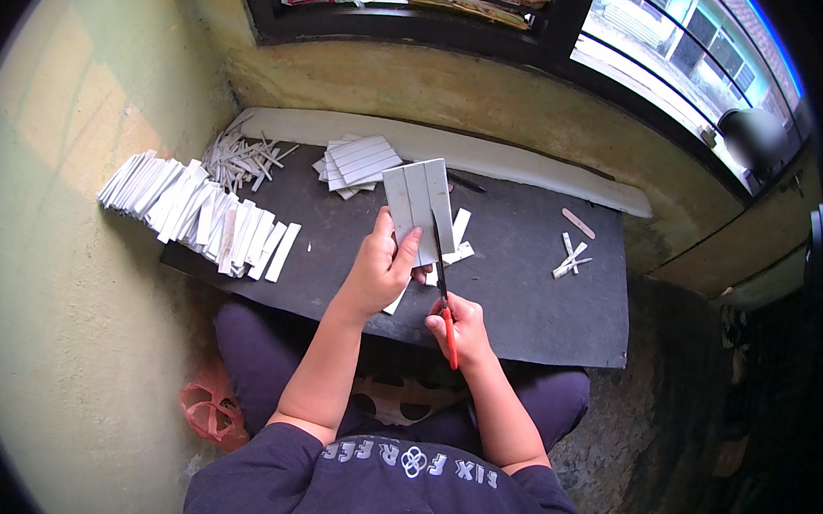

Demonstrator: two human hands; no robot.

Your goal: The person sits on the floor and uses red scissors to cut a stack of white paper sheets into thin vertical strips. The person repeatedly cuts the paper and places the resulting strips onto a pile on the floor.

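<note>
Jutting — white sheet [416, 198], beyond left grip [383, 266]

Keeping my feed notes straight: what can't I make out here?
All head view:
Left hand: far fingers mostly behind the white sheet.
Scissors: handles partly covered by the right hand.
Sheet stack: lower sheets overlapped by the top one.
Round shape by the window: blurred.

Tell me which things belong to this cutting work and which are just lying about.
Part of the job:
- red-handled scissors, in the right hand
- lined white sheet, in the left hand
- stack of lined sheets
- row of white strips, probably

Apparently just lying about:
- reddish plastic bag, by the wall
- pinkish stick, on the table
</note>
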